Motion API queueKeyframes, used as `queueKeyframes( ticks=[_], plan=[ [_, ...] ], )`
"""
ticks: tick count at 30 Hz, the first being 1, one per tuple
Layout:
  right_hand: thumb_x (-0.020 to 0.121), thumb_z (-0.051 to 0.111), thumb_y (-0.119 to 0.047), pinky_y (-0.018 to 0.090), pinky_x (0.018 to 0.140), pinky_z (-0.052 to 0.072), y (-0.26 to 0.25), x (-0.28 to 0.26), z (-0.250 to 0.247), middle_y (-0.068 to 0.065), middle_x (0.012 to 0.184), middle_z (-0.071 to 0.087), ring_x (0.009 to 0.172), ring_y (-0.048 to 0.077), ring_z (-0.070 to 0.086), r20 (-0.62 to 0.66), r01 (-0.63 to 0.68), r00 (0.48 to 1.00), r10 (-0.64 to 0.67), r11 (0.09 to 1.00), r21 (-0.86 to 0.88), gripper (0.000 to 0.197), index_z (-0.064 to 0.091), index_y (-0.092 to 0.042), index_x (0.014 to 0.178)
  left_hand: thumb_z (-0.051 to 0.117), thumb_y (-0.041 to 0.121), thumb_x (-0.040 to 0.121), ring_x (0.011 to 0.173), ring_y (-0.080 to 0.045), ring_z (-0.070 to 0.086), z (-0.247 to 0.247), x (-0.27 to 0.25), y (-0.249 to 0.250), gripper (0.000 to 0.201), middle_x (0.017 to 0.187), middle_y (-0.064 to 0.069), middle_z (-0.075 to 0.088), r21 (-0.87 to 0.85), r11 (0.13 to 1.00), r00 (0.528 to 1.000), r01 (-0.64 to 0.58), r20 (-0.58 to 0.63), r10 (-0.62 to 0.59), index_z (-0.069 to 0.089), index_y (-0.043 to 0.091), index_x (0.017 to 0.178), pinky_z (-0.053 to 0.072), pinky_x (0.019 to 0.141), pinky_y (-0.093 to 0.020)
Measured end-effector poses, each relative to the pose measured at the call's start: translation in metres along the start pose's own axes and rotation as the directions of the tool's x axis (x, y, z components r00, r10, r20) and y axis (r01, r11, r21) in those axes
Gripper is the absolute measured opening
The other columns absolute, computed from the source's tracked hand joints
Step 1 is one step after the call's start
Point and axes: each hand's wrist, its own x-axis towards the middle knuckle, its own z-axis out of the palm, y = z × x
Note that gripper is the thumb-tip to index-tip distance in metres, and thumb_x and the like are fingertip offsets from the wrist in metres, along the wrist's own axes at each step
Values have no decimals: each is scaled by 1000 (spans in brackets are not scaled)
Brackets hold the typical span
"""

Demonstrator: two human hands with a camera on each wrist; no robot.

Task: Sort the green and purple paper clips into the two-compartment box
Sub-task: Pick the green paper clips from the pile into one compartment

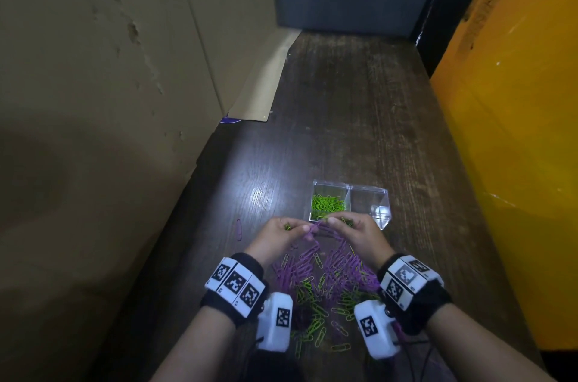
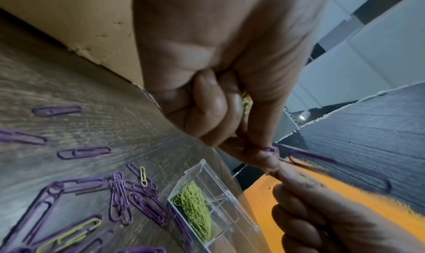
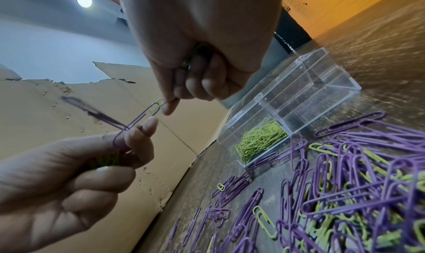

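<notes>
Both hands hover over a mixed pile of purple and green paper clips (image 1: 331,275) on the dark table. My left hand (image 1: 300,230) pinches a purple clip (image 3: 135,124) and keeps some green clips in its palm. That purple clip is hooked to a green clip (image 3: 158,102), which my right hand (image 1: 331,220) pinches at thumb and forefinger. More green clips sit in the right palm. Another purple clip dangles blurred from the chain. Just beyond stands the clear two-compartment box (image 1: 383,216): green clips (image 1: 327,205) fill its left half, and its right half holds nothing.
A cardboard wall (image 1: 125,100) runs along the left and a yellow panel (image 1: 516,162) along the right. One stray purple clip (image 1: 239,230) lies left of my hands. Bare wooden table (image 1: 359,115) stretches beyond the box.
</notes>
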Motion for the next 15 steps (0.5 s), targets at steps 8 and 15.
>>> queueKeyframes(
  ticks=[8, 15],
  plan=[
    [89, 56, -4, 1, 75, 44, -4, -4, 0, 1, 92, 67, 77, -17, 60, 31, 49, 998, -48, 998, -46, 20, 68, 3, 102, 54, 13, 92, 35, 9, 46, -3, 6, -1, 15, 61, 11, 60, 43, 999, 999, 3, -45, -1, 68, 9, 92, 35, 54, -19],
    [89, 56, -10, 1, 76, 44, -3, -6, -4, -3, 97, 67, 81, -21, 58, 4, 92, 996, -93, 987, -134, 20, 69, -4, 104, 56, 15, 91, 81, -13, 59, -10, 9, -8, 17, 82, 2, 65, 180, 981, 991, -68, -97, 87, 66, 25, 81, 47, 83, -24]
  ],
)
